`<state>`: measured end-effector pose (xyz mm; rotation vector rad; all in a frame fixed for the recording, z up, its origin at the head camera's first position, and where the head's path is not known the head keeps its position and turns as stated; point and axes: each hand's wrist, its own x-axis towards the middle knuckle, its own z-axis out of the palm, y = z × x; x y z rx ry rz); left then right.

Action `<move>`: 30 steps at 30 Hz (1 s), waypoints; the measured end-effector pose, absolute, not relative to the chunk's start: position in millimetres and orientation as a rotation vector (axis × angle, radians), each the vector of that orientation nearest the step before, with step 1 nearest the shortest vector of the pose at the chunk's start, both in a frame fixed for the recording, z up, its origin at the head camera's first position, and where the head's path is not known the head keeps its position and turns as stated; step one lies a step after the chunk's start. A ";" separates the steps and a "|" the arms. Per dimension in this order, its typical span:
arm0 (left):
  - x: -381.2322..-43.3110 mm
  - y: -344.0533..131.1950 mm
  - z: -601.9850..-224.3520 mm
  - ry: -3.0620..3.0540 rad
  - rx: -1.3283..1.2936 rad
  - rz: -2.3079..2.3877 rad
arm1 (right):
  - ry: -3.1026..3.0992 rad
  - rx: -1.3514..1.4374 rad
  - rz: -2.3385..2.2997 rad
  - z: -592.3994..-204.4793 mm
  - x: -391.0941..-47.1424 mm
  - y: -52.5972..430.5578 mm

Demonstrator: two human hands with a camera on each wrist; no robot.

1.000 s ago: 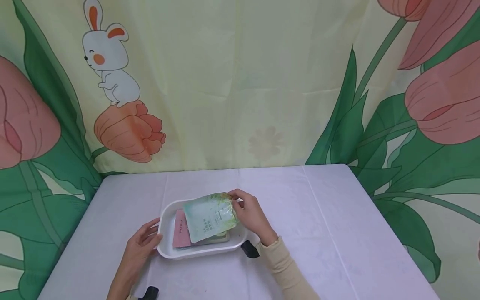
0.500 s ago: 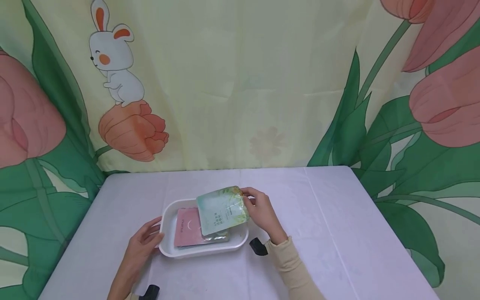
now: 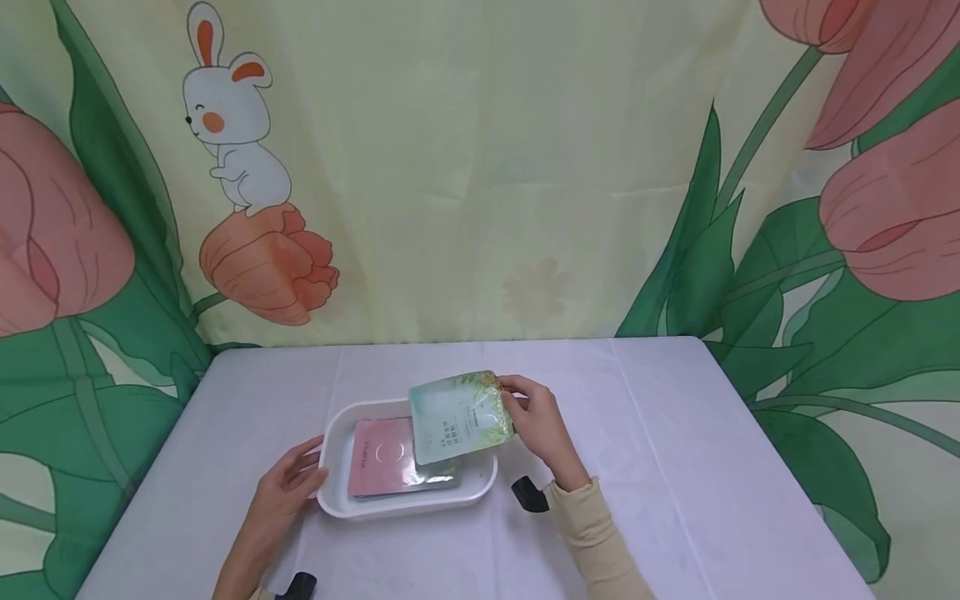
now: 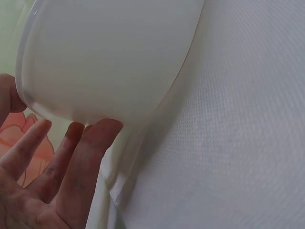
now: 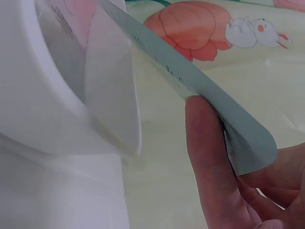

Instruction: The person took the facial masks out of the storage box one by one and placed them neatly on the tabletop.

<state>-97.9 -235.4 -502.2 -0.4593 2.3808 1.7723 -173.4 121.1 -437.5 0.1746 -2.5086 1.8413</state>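
My right hand [image 3: 540, 417] pinches the right edge of a pale green sachet [image 3: 456, 421] that looks like a face mask packet, thumb on one face and fingers on the other. The sachet [image 5: 190, 81] is held tilted over the right part of a white tray [image 3: 408, 503], overlapping its far rim in the head view. My left hand [image 3: 281, 487] rests against the tray's left end, fingers spread and fingertips [image 4: 108, 128] at its outer wall. In the tray lies a pink packet [image 3: 377, 467], with a shiny silvery packet [image 3: 437, 477] to its right, partly hidden by the green sachet.
The table [image 3: 637, 467] has a white cloth. Behind it hangs a curtain [image 3: 480, 167] printed with tulips and a rabbit. A black wrist device [image 3: 529, 495] sits by the right sleeve, another [image 3: 300, 586] at the left wrist.
My right hand has drawn the green sachet up and to the right, uncovering more of the pink packet and the silvery one. The left hand stays at the tray's end.
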 end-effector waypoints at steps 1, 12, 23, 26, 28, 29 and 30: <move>-97.7 -235.7 -502.0 2.383 -0.458 1.769 | -2.507 0.170 1.840 -437.3 -173.6 121.8; -98.8 -235.9 -505.8 2.376 -0.476 1.775 | -2.481 0.145 1.836 -442.6 -177.4 143.5; -98.7 -236.0 -505.3 2.375 -0.474 1.788 | -2.501 0.086 1.826 -443.4 -184.3 162.0; -98.6 -235.9 -505.0 2.378 -0.469 1.787 | -2.497 0.068 1.820 -441.5 -186.6 165.7; -98.4 -235.8 -504.7 2.377 -0.470 1.786 | -2.499 0.059 1.813 -440.6 -188.0 168.3; -98.2 -235.7 -504.4 2.375 -0.472 1.785 | -2.501 0.057 1.810 -440.3 -188.7 169.6; -98.0 -235.7 -504.3 2.374 -0.472 1.785 | -2.501 0.053 1.809 -440.2 -189.3 171.0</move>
